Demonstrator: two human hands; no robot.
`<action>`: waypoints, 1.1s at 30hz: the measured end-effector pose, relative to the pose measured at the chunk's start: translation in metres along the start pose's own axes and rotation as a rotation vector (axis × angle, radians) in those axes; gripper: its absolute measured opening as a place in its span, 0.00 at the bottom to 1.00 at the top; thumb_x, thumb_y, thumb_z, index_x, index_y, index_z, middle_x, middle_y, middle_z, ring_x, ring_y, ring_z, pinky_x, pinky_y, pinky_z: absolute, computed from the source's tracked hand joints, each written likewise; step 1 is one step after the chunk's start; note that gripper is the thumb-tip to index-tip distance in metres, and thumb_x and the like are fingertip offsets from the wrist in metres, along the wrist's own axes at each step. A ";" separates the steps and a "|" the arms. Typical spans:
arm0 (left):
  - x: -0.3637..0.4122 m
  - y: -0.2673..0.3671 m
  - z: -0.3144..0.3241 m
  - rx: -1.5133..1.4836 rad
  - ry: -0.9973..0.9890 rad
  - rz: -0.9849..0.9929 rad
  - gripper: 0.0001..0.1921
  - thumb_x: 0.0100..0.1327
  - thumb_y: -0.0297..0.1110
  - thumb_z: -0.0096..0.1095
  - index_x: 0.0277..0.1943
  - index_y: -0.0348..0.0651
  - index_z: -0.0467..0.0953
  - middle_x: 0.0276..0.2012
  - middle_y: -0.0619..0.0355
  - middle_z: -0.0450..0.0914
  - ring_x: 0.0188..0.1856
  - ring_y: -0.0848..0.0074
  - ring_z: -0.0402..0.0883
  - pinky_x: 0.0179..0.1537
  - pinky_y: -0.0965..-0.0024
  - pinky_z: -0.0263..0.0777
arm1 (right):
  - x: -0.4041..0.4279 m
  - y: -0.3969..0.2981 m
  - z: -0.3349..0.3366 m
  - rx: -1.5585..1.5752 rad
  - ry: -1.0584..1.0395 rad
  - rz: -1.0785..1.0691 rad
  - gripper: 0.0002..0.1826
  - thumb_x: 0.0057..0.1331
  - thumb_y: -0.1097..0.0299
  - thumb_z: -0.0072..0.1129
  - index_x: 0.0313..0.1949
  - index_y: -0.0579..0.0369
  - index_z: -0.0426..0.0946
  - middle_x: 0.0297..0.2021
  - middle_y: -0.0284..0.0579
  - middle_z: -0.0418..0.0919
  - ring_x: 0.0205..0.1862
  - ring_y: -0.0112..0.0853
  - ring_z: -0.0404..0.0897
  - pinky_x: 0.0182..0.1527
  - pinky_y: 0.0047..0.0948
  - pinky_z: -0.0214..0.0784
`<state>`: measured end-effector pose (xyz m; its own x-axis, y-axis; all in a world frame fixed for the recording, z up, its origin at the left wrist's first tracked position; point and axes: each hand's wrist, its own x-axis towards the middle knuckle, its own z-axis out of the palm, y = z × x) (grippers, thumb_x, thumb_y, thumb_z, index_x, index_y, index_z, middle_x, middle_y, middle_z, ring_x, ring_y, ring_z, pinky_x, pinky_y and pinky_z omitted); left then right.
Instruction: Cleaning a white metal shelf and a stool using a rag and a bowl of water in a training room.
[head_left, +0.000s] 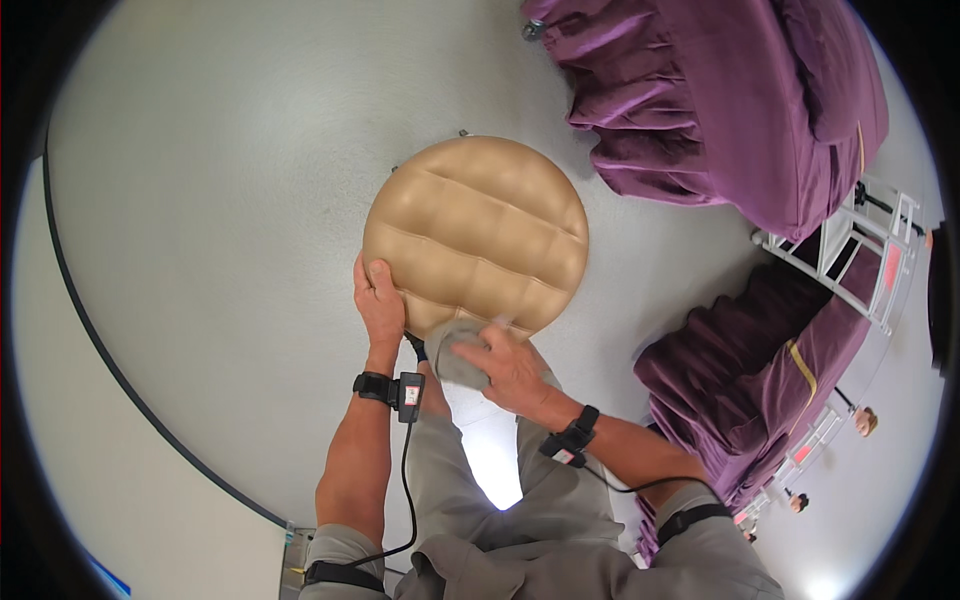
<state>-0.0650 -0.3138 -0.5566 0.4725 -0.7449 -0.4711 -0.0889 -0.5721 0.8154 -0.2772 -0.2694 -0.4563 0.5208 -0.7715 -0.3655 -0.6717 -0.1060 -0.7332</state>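
A round, padded tan stool seat (480, 240) with stitched tufted panels is before me. My left hand (379, 300) grips its lower left edge, thumb on top and fingers over the side. My right hand (506, 367) holds a folded grey cloth (459, 356) at the seat's near edge; the cloth is slightly blurred and overlaps the cushion's rim. Small dark parts, perhaps casters, poke out past the seat's far edge. What lies under the seat is hidden.
Purple draped covers (697, 112) hang over furniture at the upper right, with darker purple ones (735, 375) below. White metal racks (840, 247) stand beside them. A wall with a dark skirting (97, 360) curves along the left. Other people are far off at the right.
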 end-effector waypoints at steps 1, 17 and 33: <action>0.002 -0.001 -0.002 0.008 -0.024 0.009 0.28 0.77 0.48 0.47 0.67 0.31 0.68 0.60 0.43 0.77 0.60 0.59 0.76 0.62 0.61 0.68 | 0.001 0.005 -0.002 0.011 0.009 0.006 0.37 0.46 0.81 0.67 0.59 0.42 0.77 0.45 0.48 0.71 0.48 0.49 0.77 0.45 0.45 0.74; 0.013 -0.028 -0.035 0.214 -0.040 0.091 0.26 0.80 0.47 0.38 0.62 0.32 0.72 0.55 0.46 0.78 0.57 0.62 0.75 0.61 0.62 0.67 | -0.038 0.042 -0.025 0.326 0.180 0.172 0.34 0.52 0.83 0.62 0.59 0.43 0.78 0.46 0.54 0.73 0.51 0.51 0.77 0.49 0.41 0.74; 0.048 0.019 -0.123 0.510 -0.016 -0.214 0.34 0.78 0.58 0.44 0.65 0.29 0.71 0.52 0.46 0.82 0.57 0.65 0.78 0.59 0.64 0.71 | -0.030 0.066 0.049 0.858 0.417 0.625 0.31 0.55 0.72 0.67 0.61 0.48 0.74 0.51 0.52 0.77 0.55 0.49 0.78 0.57 0.39 0.72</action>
<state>0.0643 -0.3181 -0.5221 0.5138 -0.5962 -0.6169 -0.4071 -0.8024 0.4364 -0.3114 -0.2225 -0.5219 -0.1013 -0.7039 -0.7031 -0.0862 0.7102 -0.6987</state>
